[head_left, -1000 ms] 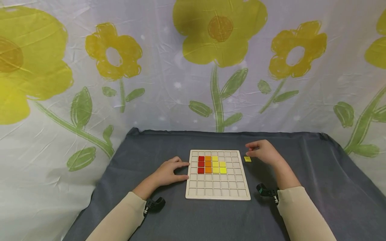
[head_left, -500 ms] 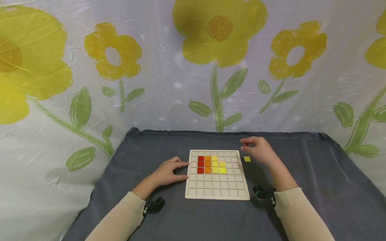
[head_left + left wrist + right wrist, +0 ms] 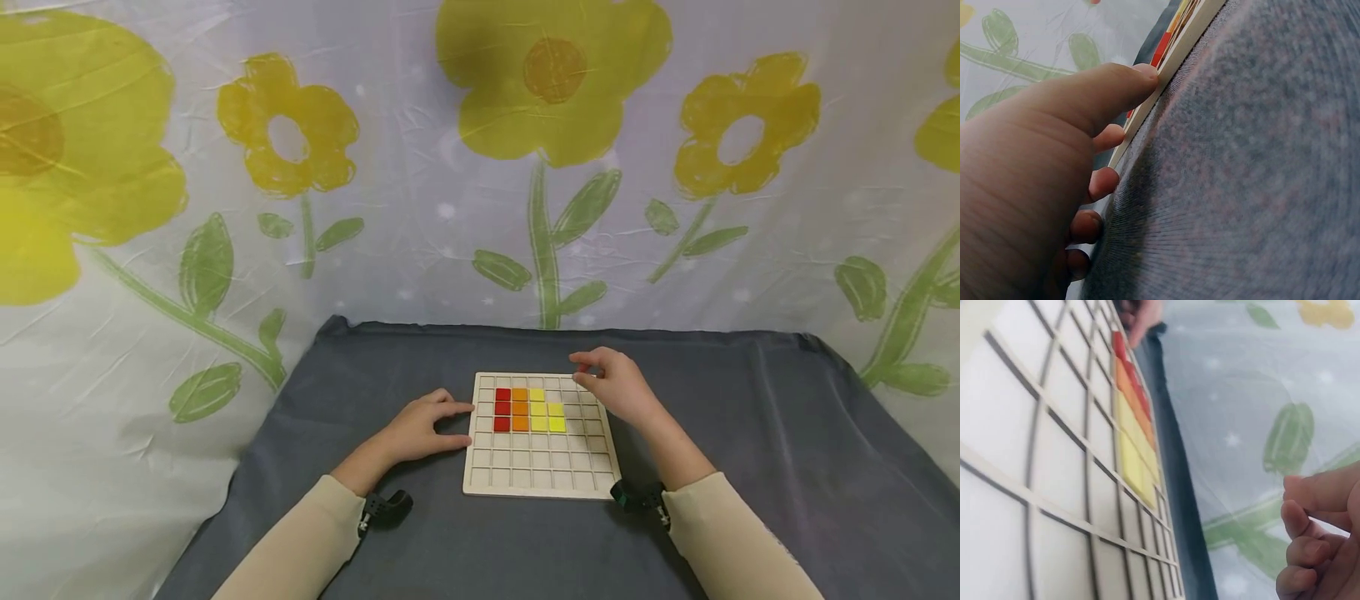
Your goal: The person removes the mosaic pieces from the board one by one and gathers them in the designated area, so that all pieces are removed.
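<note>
A pale wooden grid board (image 3: pixel 517 482) lies on the dark cloth in the head view. Red tiles (image 3: pixel 502 409), orange tiles (image 3: pixel 520 409) and yellow tiles (image 3: pixel 537 409) fill neighbouring columns; the rightmost yellow column is one tile shorter. At the board's left edge my left hand (image 3: pixel 416 429) rests, its thumb and forefinger touching the rim. My right hand (image 3: pixel 617 387) hovers over the far right corner, fingers loosely bent. In the right wrist view its thumb tip (image 3: pixel 1293 484) and forefinger are close together, and no tile shows between them.
A grey cloth (image 3: pixel 480 546) covers the table. Behind it hangs a curtain (image 3: pixel 420 208) printed with yellow flowers. A black wrist camera (image 3: pixel 637 493) on the right arm overlaps the board's near right corner in the head view.
My right hand has moved left from the loose yellow tile beside the board to above the board's far right corner. That tile is now hidden from view. The left hand stays put.
</note>
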Available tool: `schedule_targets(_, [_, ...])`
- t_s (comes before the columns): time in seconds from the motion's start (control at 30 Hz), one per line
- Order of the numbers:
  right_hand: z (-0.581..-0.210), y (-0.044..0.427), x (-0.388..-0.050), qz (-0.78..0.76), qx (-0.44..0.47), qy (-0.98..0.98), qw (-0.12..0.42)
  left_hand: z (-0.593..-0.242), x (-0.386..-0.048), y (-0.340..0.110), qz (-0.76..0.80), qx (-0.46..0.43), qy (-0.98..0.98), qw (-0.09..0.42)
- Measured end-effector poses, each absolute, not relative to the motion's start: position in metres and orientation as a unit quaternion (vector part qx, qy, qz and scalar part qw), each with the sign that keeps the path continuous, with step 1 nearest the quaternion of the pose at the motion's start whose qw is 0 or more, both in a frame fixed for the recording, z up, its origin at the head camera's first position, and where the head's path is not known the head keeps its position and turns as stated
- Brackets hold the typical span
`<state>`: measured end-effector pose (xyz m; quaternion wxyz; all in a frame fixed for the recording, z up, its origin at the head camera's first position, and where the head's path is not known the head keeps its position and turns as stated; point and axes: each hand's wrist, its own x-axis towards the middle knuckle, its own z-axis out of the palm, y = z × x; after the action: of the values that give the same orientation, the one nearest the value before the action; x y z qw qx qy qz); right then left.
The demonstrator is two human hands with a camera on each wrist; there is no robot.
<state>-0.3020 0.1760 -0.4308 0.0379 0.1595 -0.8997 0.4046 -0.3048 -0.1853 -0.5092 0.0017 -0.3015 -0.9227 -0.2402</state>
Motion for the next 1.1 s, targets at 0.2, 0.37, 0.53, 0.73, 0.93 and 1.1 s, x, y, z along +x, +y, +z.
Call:
schedule_targets(0.2, [-0.440, 0.166, -0.299, 0.402, 0.180, -0.897, 0.032, -0.511, -0.303, -0.183, -0.240, -0.300, -0.923, 0.003])
schedule_targets(0.37, [-0.446, 0.157, -0.300, 0.394, 0.193, -0.898, 0.035, -0.510, -0.302, -0.185, -0.240, -0.301, -0.923, 0.001])
schedule_targets(0.53, [-0.449, 0.149, -0.303, 0.391, 0.196, -0.899, 0.025, -0.508, -0.303, -0.188, -0.238, -0.301, -0.923, 0.003])
schedule_targets(0.73, [-0.457, 0.144, -0.307, 0.393, 0.198, -0.898, 0.008, -0.509, -0.305, -0.188, -0.238, -0.301, -0.923, 0.001])
schedule_targets(0.93, [-0.464, 0.145, -0.311, 0.376, 0.217, -0.901, -0.021, -0.510, -0.304, -0.186, -0.240, -0.299, -0.923, -0.007])
schedule_targets(1.1, [-0.468, 0.147, -0.312, 0.361, 0.229, -0.903, -0.046, -0.509, -0.303, -0.183, -0.242, -0.300, -0.923, -0.004])
